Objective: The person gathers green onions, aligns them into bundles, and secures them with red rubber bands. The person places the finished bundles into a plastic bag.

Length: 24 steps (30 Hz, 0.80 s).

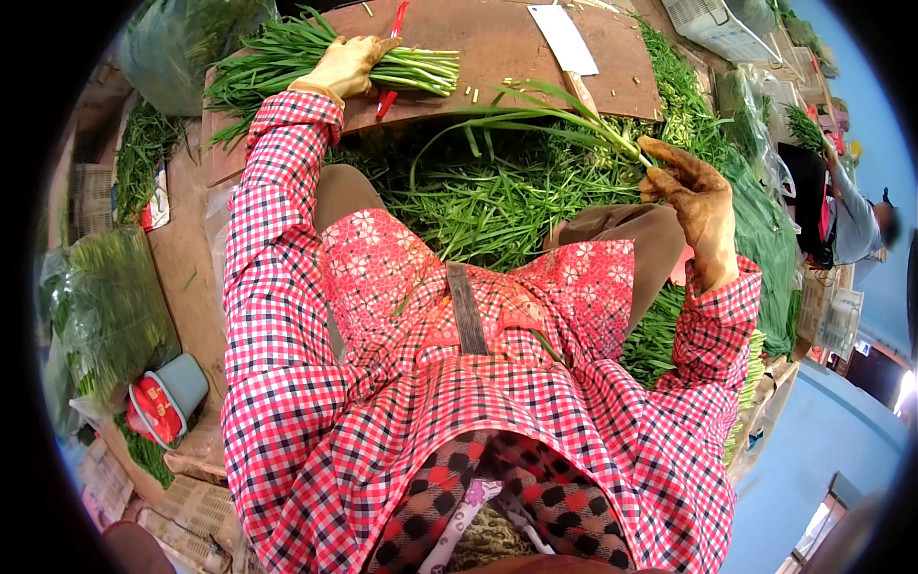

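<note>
Bunch (421,70) lies on the board (497,43), leaves left, pale cut ends right, red strip (385,103) poking out on both sides of it. From here, left hand (346,67) is laid over the bunch near mid-length; fingertips hidden, can't tell how far they're closed. Right hand (696,196), off the board's near right corner: thumb and forefinger pinched on the pale end of a few stalks (598,126), other fingers loosely curled. Knife (564,40) on the board, loose pile (497,215) below.

Handling, my guess: light; pale ends fairly stiff, leaves floppy, easily bruised or creased, maybe slippery if damp. Best hold: bunch around the firm stalk part, whole hand, snug not crushing; single stalks by the pale end, light pinch.
</note>
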Each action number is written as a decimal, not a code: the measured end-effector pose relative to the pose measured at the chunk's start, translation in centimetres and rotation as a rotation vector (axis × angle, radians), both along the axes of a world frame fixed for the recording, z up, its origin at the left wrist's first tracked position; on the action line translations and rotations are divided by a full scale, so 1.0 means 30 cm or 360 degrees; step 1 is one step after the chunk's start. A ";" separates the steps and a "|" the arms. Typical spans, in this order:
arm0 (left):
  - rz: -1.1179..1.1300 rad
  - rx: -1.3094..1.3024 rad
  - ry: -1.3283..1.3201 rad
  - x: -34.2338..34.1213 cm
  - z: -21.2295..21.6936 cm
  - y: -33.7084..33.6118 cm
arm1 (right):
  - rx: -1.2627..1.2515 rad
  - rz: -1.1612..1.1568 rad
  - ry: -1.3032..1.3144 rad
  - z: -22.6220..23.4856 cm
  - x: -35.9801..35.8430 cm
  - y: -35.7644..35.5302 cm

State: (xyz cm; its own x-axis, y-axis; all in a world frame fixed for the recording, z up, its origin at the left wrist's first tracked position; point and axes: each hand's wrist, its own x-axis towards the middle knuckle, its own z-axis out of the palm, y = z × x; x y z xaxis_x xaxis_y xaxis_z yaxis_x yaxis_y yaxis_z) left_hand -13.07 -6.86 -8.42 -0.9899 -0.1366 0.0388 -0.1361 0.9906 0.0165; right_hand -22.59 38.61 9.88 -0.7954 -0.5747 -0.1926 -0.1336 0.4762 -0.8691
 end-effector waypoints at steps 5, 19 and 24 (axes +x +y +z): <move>-0.0122 -0.0059 0.0418 0.005 0.084 0.046 | -0.0183 0.0100 0.0125 0.004 0.011 -0.004; -0.0667 0.1399 0.0012 0.017 0.340 0.561 | 0.0287 0.0380 0.0012 0.018 0.048 -0.125; -0.0795 0.1054 0.0001 0.069 0.344 0.602 | 0.0465 0.0520 -0.0308 -0.046 0.075 -0.156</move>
